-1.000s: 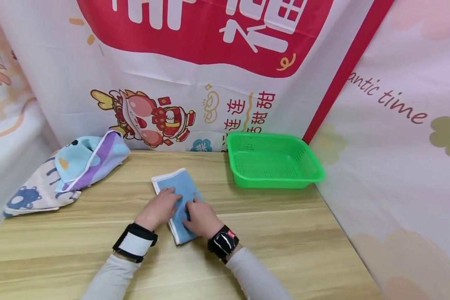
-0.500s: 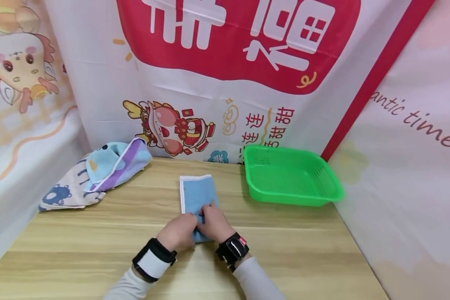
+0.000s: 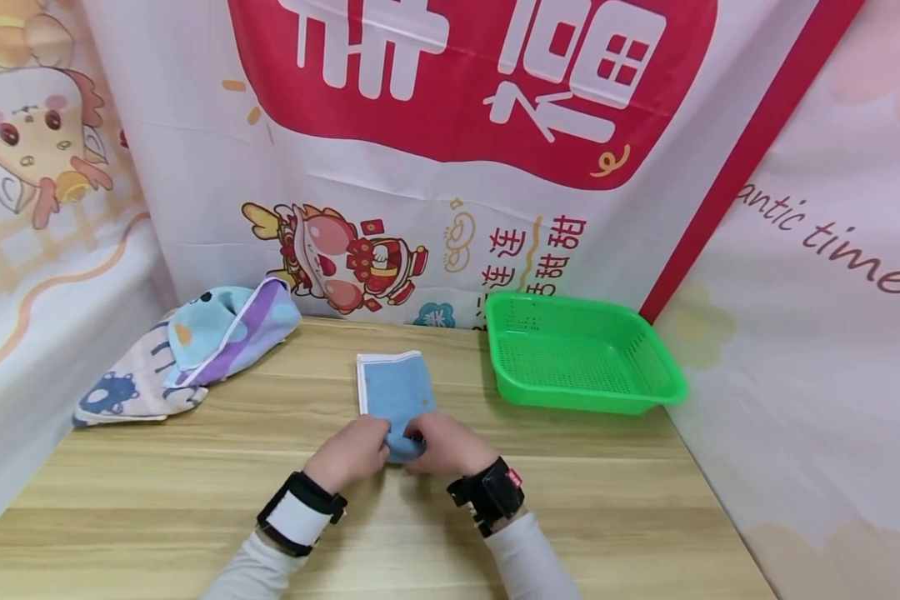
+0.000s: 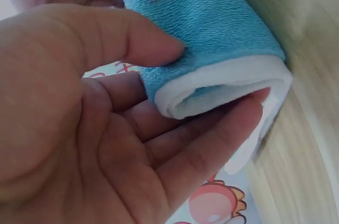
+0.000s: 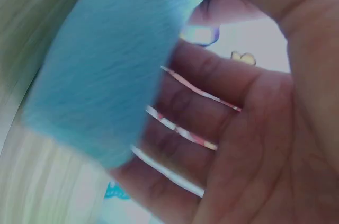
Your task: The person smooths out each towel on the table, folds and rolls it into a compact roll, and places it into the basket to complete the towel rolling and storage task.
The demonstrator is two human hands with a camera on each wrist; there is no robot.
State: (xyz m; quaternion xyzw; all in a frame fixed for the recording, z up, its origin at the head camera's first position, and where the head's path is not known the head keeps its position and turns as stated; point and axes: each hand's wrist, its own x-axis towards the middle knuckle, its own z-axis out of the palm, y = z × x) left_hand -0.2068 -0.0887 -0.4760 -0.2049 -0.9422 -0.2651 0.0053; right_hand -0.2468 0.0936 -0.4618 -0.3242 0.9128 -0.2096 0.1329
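Note:
A folded blue towel [image 3: 397, 383] with a white hem lies on the table, its near end curled up off the surface. My left hand [image 3: 351, 452] pinches that end at the left corner. In the left wrist view the thumb presses on the blue cloth [image 4: 212, 23], and the fingers lie under the doubled white hem [image 4: 228, 73]. My right hand [image 3: 453, 446] grips the near end at the right. The right wrist view, somewhat blurred, has the fingers behind the raised cloth [image 5: 106, 60]; the thumb tip is hidden.
A green plastic basket [image 3: 588, 398] stands at the back right of the wooden table [image 3: 270, 442]. Two patterned towels, one light blue and purple [image 3: 232, 333], one grey with bears [image 3: 131, 383], lie crumpled at the back left. Printed cloths hang behind and beside the table.
Both hands have gone from lying on the towel's middle to its near end, which is now lifted and turned over away from me. The head view has shifted too.

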